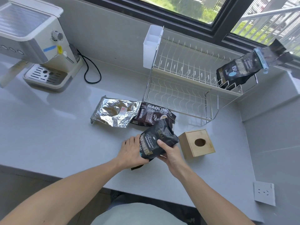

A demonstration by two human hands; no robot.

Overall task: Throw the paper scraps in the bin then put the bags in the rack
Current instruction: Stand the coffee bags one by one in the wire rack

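Near the front edge of the grey desk (48, 127), two bare hands hold one black coffee bag (158, 142) between them. The left hand (132, 151) cups the bag's lower left side, its grip closed on the bag from behind and below. The right hand (170, 151) grips the bag's right edge, thumb on the printed front and fingers wrapped behind.

Four bags show in all. Besides the held one, a crumpled silver foil bag (114, 113) lies flat on the desk, and a dark brown bag (153, 115) lies just beside it, its left edge tucked under the foil. The fourth, a black bag (238, 70) closed with a pale blue clip, leans tilted in the upper tier at the right end of the white wire rack (186, 88).

One rack stands by the window, with one white cutlery holder (151, 46) hung on its left end. One wooden box (197, 143) with a round hole on top sits just right of the hands. One cream coffee machine (32, 44) stands far left, its black cord looped on the desk.
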